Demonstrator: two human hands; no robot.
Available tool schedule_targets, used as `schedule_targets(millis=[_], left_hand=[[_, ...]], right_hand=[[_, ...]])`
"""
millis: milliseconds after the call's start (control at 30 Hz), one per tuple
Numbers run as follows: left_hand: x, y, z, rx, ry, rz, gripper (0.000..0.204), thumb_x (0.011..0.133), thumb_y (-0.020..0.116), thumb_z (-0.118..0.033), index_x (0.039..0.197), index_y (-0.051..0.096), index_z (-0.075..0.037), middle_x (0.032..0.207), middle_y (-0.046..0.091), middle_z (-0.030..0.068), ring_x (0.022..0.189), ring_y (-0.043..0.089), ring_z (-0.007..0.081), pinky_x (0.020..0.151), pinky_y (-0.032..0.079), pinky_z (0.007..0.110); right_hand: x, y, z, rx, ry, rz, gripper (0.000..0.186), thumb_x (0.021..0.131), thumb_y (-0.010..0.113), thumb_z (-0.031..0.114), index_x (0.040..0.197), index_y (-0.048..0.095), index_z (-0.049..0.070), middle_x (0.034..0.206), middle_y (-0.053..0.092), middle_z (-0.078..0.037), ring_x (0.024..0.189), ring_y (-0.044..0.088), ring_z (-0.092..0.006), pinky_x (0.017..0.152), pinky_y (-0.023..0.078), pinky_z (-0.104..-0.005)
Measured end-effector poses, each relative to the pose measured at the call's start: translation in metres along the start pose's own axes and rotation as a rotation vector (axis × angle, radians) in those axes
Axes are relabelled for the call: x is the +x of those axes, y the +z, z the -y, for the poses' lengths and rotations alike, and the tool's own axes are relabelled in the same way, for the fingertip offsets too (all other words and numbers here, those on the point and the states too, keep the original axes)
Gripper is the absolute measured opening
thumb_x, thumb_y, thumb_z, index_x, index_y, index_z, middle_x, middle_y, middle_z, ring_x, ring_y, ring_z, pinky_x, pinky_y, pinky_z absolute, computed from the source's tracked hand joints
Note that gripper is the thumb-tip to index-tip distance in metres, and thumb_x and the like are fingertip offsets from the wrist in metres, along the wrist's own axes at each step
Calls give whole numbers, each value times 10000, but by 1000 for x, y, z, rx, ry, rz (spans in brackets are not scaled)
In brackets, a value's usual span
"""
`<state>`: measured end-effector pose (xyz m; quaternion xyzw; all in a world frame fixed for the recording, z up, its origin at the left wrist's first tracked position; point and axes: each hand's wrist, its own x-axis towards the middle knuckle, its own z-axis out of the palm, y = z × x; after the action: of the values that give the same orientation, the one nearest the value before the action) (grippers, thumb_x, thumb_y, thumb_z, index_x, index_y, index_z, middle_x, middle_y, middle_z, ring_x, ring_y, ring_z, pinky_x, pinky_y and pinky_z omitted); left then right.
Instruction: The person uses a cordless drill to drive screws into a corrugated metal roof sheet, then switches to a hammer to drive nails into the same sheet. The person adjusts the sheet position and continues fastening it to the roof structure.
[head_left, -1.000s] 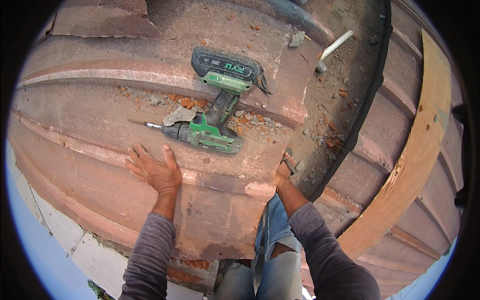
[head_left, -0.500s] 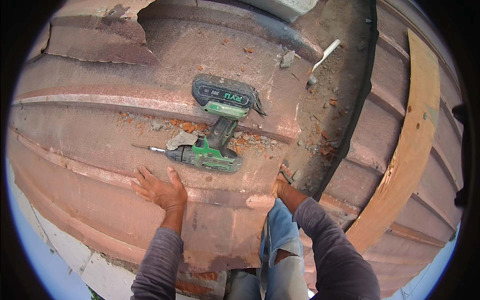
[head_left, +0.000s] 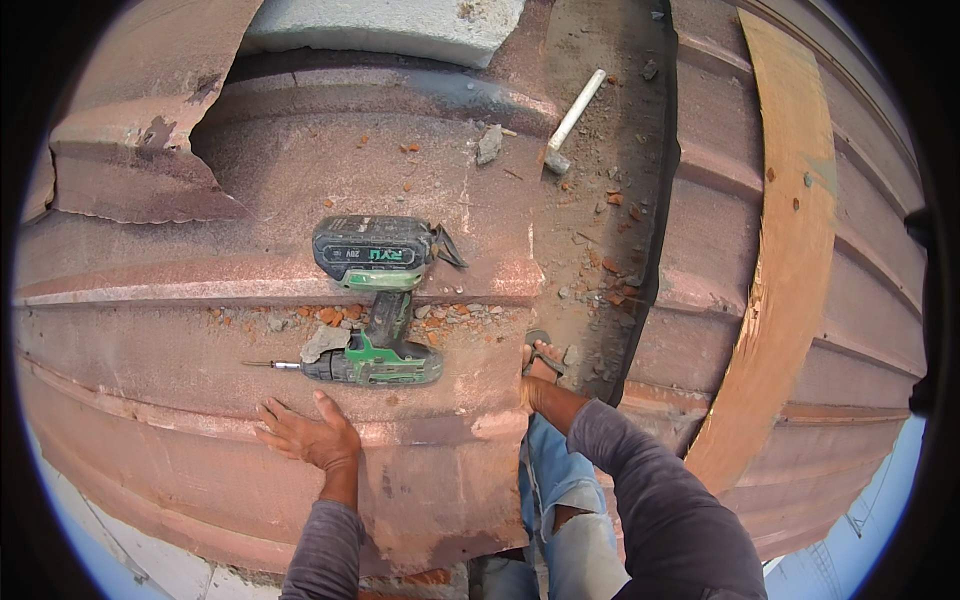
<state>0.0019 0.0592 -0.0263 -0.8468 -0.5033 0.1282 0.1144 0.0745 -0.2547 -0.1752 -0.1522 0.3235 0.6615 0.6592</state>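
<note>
One roof sheet (head_left: 440,490), ribs (head_left: 200,293) left-to-right

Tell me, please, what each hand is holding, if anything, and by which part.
The left hand holds nothing; it rests spread on the reddish sheet. The right hand is at that sheet's edge; whether it grips there cannot be told.

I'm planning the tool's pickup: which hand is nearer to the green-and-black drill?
Left. The left hand lies just short of the drill; the right hand is farther off, to its right.
</note>
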Motion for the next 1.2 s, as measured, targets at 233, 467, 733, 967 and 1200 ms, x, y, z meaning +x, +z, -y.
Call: schedule_targets(millis=[233, 467, 733, 967, 1200], left_hand=[[1, 9, 12, -34, 105, -123, 875, 1029, 490, -589, 1628, 239, -3, 1683, 197, 252, 1566, 72, 498, 1223, 145, 661], [1, 12, 14, -28, 95, -94, 880, 1032, 481, -603, 1625, 240, 1, 1678, 194, 256, 1564, 66, 499, 1222, 136, 663], [1, 9, 9, 35, 75, -107, 884, 1018, 491, -584, 1633, 225, -7, 1694, 185, 233, 1571, 56, 497, 1234, 109, 662], [0, 9, 9, -22, 100, -107, 902, 968, 555, -523, 1612, 271, 40, 1684, 194, 246, 1565, 39, 529, 1223, 101, 699], [1, 2, 10, -146, 101, -84, 946, 922, 657, -477, 1608, 269, 45, 1676, 179, 279, 1559, 14, 546, 1187, 160, 743]], right_hand=[[-11, -9, 4, 211, -254, -80, 503, 1076, 558, 407, 1385, 632, 17, 1311, 699, -171, 1157, 707, -315, 1003, 588, -493], [-16, -21, -3, 384, -443, -124, 497, 1076, 558, 402, 1381, 635, 16, 1304, 701, -170, 1156, 707, -314, 1005, 588, -490], [-23, -2, -6, 428, -298, -65, 489, 1077, 558, 396, 1375, 638, 16, 1297, 705, -170, 1154, 707, -311, 1007, 587, -487], [-37, 13, -36, 248, 3, -463, 457, 1074, 562, 370, 1346, 647, 14, 1263, 706, -177, 1127, 707, -327, 999, 584, -491], [-89, 98, -76, -1692, -663, -1042, 414, 974, 694, 283, 1299, 622, 38, 1302, 617, -196, 1168, 599, -401, 1053, 467, -525]])
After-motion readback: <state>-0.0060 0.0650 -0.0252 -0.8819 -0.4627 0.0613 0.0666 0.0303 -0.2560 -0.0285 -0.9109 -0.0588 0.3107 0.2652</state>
